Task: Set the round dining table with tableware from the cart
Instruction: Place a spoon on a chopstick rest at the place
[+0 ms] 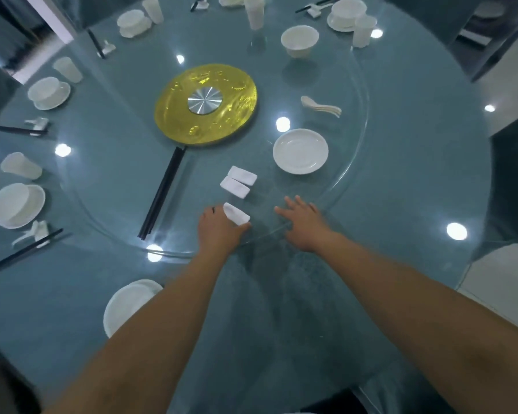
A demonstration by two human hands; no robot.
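My left hand [219, 231] grips a white chopstick rest [236, 214] near the front rim of the glass turntable [353, 162]. My right hand [304, 222] lies flat on the glass beside it, fingers spread, holding nothing. Two more white rests [242, 175] [234, 187] sit just beyond. A white saucer [300, 151], white spoons [322, 106], a white bowl [299, 40] and black chopsticks [162, 194] also lie on the turntable. A white plate [129, 303] sits on the table in front, partly hidden by my left forearm.
A gold disc [205, 104] marks the turntable's centre. Place settings with bowls on saucers [16, 206] [48, 92] [348, 14], cups [21, 165] and chopsticks on rests [27, 248] ring the blue round table [416, 180]. Dark chairs stand around it.
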